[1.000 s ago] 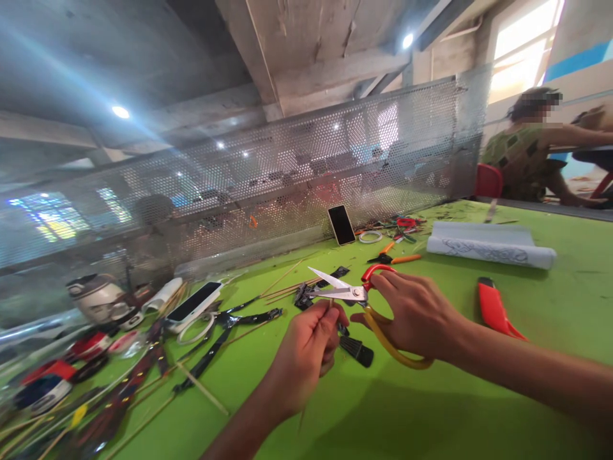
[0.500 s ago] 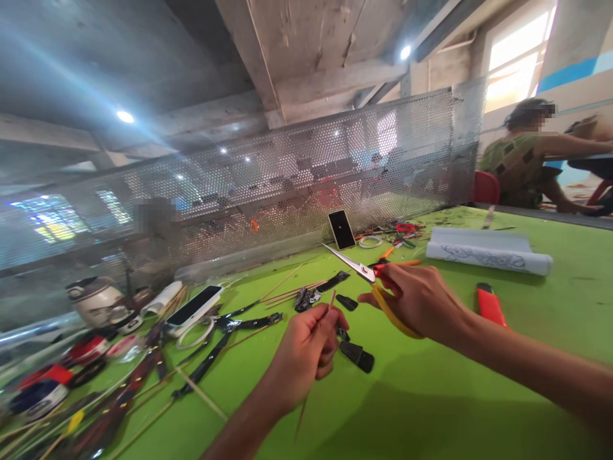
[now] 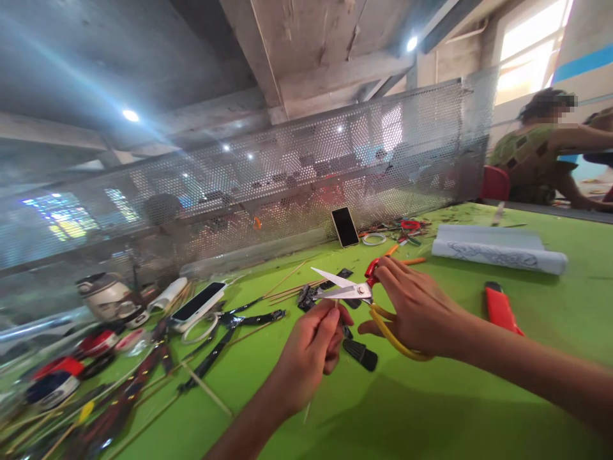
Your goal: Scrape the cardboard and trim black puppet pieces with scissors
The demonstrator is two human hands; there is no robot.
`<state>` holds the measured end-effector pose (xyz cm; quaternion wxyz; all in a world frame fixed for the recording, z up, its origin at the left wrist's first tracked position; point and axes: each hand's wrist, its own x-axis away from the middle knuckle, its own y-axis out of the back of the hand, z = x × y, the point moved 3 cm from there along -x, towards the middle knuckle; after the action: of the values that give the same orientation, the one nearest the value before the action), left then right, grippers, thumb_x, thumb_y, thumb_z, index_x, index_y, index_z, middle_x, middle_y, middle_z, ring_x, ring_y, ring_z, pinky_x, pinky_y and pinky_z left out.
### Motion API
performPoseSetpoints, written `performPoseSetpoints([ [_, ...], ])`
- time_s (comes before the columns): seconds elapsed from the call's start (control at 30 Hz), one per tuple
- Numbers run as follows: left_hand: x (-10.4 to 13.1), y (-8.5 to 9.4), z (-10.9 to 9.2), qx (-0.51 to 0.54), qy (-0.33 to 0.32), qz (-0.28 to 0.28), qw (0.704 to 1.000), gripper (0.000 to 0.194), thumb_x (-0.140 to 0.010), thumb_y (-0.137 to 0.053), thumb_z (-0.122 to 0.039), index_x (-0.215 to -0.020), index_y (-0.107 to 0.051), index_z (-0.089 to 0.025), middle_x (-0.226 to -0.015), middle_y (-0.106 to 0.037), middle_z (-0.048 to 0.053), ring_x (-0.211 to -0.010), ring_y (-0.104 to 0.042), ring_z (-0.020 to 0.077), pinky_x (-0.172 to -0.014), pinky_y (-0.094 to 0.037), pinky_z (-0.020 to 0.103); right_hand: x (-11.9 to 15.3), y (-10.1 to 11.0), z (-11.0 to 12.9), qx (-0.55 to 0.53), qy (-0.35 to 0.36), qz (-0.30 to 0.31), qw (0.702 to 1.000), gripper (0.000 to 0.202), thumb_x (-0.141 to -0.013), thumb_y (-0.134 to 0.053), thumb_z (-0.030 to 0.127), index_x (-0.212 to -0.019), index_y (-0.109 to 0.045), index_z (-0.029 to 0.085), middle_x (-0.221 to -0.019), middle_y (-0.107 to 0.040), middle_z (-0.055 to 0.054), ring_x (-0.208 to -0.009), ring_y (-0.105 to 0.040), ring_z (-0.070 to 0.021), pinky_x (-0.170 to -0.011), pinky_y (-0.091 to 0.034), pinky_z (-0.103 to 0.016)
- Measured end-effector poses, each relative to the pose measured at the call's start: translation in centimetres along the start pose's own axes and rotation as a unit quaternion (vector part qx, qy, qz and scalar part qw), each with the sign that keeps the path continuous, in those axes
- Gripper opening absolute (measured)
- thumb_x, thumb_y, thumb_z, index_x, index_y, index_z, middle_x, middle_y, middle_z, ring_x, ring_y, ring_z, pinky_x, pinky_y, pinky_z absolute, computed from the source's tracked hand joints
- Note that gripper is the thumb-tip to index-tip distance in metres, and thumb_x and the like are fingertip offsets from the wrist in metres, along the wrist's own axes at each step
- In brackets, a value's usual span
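Note:
Pinched in my left hand [image 3: 318, 338] is a thin wooden stick [image 3: 336, 304], its short end poking up above the thumb and its tail showing faintly below the fist. My right hand [image 3: 412, 303] grips a pair of scissors [image 3: 357, 291] with one red and one yellow handle loop. The scissor blades stand apart, pointing left, just over the tip of the stick; whether they touch it I cannot tell. Beneath my hands lies a ribbed black piece [image 3: 360, 355] on the green table [image 3: 412, 409], with a crumpled black strip [image 3: 309, 297] a little further back.
A propped phone [image 3: 345, 227] stands near the perforated metal screen [image 3: 287, 191]. To the right are a roll of white paper [image 3: 498, 250] and a red-handled tool [image 3: 500, 306]. Tape rolls [image 3: 52, 386], sticks and black strips crowd the left. A person [image 3: 536, 150] sits beyond.
The scissors have opened, and their blades have come down and left to the stick's tip. My left hand stays nearly in place, and the view has shifted slightly.

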<state>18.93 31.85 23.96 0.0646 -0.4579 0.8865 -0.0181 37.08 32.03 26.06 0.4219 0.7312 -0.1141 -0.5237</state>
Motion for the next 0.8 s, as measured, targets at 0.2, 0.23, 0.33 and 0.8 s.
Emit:
performPoseSetpoints([
  [0.2,-0.06,-0.04,0.15,0.018,0.003,0.000,1.000,0.028,-0.092,-0.051,-0.043,-0.086,-0.052,-0.015,-0.057,-0.030,-0.009,-0.045,-0.022,0.0033,-0.040,-0.015,0.016,-0.34,0.73,0.04,0.004,0.003,-0.006,1.000,0.044,-0.080,-0.058,0.055,-0.093,-0.053,0.013,-0.093,-0.057,-0.014,-0.083,-0.055,-0.0262,-0.072,-0.048,-0.040],
  [0.23,-0.04,-0.05,0.17,0.017,0.004,0.000,1.000,0.028,-0.092,-0.052,-0.043,-0.085,-0.052,-0.015,-0.057,-0.030,-0.009,-0.045,-0.021,0.0032,-0.040,-0.015,0.016,-0.34,0.80,0.06,0.009,0.005,-0.008,1.000,0.045,-0.079,-0.059,0.056,-0.093,-0.053,0.013,-0.093,-0.058,-0.015,-0.084,-0.055,-0.0267,-0.073,-0.048,-0.040],
  [0.33,0.02,-0.09,0.17,0.014,0.008,-0.003,1.000,0.030,-0.091,-0.052,-0.044,-0.083,-0.050,-0.016,-0.057,-0.030,-0.009,-0.046,-0.021,0.0035,-0.040,-0.015,0.017,-0.20,0.89,0.20,0.020,0.014,-0.008,1.000,0.048,-0.079,-0.059,0.056,-0.095,-0.054,0.011,-0.095,-0.058,-0.016,-0.087,-0.055,-0.0281,-0.077,-0.047,-0.042],
  [0.8,0.28,-0.19,-0.02,0.016,0.009,-0.002,1.000,0.030,-0.090,-0.054,-0.045,-0.080,-0.048,-0.017,-0.056,-0.023,-0.010,-0.045,-0.016,0.0037,-0.039,-0.012,0.016,-0.13,0.87,-0.02,-0.059,-0.005,-0.007,0.998,0.032,-0.079,-0.063,0.044,-0.091,-0.054,0.015,-0.090,-0.062,-0.010,-0.080,-0.058,-0.0230,-0.070,-0.047,-0.035],
])
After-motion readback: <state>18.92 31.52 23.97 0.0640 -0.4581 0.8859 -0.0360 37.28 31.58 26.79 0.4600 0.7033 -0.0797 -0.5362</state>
